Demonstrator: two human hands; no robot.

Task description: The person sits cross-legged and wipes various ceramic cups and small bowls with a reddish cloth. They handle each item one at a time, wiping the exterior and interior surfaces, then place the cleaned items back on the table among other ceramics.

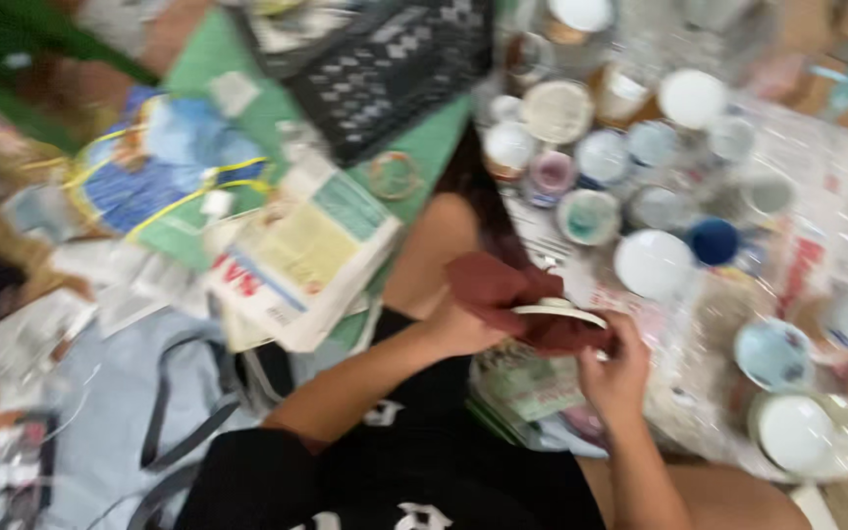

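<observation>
The picture is blurred by motion. My left hand (463,329) grips a dark red cloth (503,290) that is bunched around a round white lid (558,311). My right hand (620,368) holds the lid's right edge and the cloth beneath it. Both hands are over my lap, just above my knee (444,245). Several round paint pots with pale lids (591,167) stand close on the right of the hands.
Folded newspaper (296,260) and a blue printed bag (164,167) lie at the left on a green mat (424,147). A black patterned cloth (385,64) lies at the top. Plastic sheeting (836,196) under the pots covers the right side.
</observation>
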